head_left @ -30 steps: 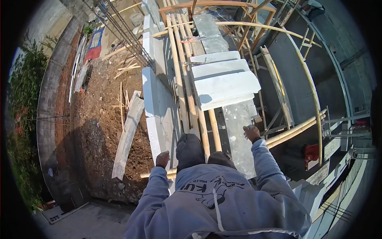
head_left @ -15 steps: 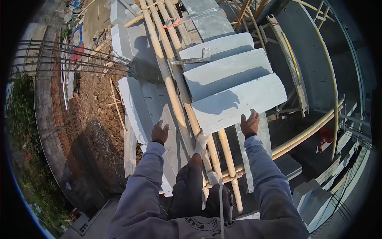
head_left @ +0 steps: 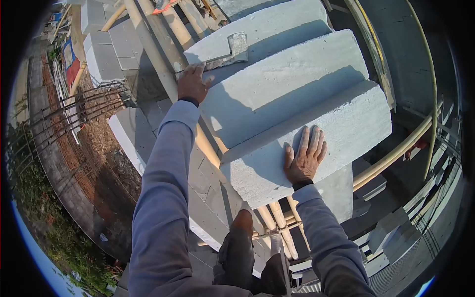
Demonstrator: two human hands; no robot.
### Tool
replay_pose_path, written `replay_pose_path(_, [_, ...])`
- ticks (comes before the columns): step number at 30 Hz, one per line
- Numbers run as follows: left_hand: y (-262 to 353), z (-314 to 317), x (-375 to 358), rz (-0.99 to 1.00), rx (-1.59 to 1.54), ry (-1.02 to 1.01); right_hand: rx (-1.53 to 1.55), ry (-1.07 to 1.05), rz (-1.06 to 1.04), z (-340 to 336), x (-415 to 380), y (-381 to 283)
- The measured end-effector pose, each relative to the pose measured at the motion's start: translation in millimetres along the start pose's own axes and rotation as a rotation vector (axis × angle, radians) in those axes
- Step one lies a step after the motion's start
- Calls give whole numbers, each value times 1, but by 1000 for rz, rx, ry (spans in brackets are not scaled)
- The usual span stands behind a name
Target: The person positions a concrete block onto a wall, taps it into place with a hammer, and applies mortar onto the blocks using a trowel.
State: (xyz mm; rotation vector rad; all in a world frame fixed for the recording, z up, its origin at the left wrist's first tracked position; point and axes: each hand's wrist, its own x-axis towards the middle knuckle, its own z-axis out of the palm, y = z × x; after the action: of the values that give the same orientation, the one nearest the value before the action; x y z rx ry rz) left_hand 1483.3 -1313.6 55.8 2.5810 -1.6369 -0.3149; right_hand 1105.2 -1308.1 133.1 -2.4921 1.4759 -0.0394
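Three pale blocks lie side by side over bamboo poles. My right hand [head_left: 306, 157] rests flat on the nearest block [head_left: 354, 121], fingers spread. My left hand [head_left: 194, 85] is at the handle end of a hatchet-like tool [head_left: 238, 47], near the left ends of the middle block [head_left: 292, 74] and the far block [head_left: 277, 22]. Its fingers are partly bent around the handle end, and whether they grip it is hard to tell. The tool's grey head lies over the far block.
Bamboo poles [head_left: 153, 44] run along the left of the blocks beside a block wall [head_left: 136, 123]. Rebar [head_left: 74, 106] sticks out at the left above rubble and soil. A curved bamboo rail [head_left: 396, 153] and lower ground lie to the right. My legs are below.
My left hand has moved forward to the tool's handle. My right hand has come down onto the nearest block. The view is now closer to the blocks.
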Motion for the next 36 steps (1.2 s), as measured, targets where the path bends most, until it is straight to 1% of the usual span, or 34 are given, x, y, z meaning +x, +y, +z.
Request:
replay_pose_path(1, [1, 13, 11, 26, 32, -22, 17, -25, 21, 0, 0, 0])
replay_pose_path(3, [7, 22, 29, -11, 67, -125, 28, -64, 39, -2, 1, -1])
replay_pose_path(5, [-6, 38, 41, -58, -38, -188, 50, -117, 56, -5, -1, -2])
replay_pose_path(6, [-23, 54, 45, 49, 40, -152, 67, -144, 66, -7, -1, -3])
replay_pose_path(7, [-24, 55, 48, 69, 104, -156, 82, -165, 80, -8, -2, -2])
replay_pose_path(8, [-28, 59, 51, 112, 122, -118, 99, -186, 91, -7, -3, -2])
replay_pose_path(9, [-32, 64, 57, 79, 111, -130, 139, -169, 91, -4, -3, -1])
replay_pose_path(10, [-20, 55, 59, 67, 218, -213, 167, -138, 91, -1, -4, -1])
replay_pose_path(12, [-27, 61, 63, 144, 270, -263, 161, -167, 97, -2, -3, -1])
replay_pose_path(15, [-44, 71, 57, 240, 166, -125, 188, -123, 96, 1, -3, -1])
replay_pose_path(18, [-46, 45, 64, 357, 33, -119, 178, -148, 109, 5, -3, 1])
replay_pose_path(20, [-38, 29, 68, 377, 56, -89, 173, -177, 117, 6, -3, 3])
replay_pose_path(22, [-33, -2, 72, 339, 76, -104, 175, -186, 119, 5, 0, 2])
replay_pose_path(24, [-28, -28, 71, 251, 69, -163, 167, -195, 122, 2, 1, 4])
replay_pose_path(25, [-29, -38, 58, 364, 5, -78, 169, -203, 129, -1, 2, 5])
replay_pose_path(26, [-14, -64, 42, 262, -162, -125, 177, -212, 132, -3, 2, 5])
replay_pose_path(27, [3, -92, 25, 155, -329, -156, 184, -136, 125, 2, 0, 5])
replay_pose_path(28, [40, -128, 0, -173, -604, -302, 216, -177, 130, -3, 1, 4])
replay_pose_path(30, [59, -153, -43, -164, -874, -308, 264, -268, 130, -20, 1, 7])
replay_pose_path(31, [67, -159, -62, -210, -906, -285, 315, -254, 144, -27, 0, 7])
replay_pose_path(32, [80, -166, -82, -264, -943, -264, 451, -338, 240, -41, -3, 10])
replay_pose_path(34, [124, -196, -129, -269, -1009, -281, 728, -531, 407, -72, -17, 10])
replay_pose_path(36, [136, -187, -174, -313, -1212, -378, 966, -407, 444, -83, -54, 2])
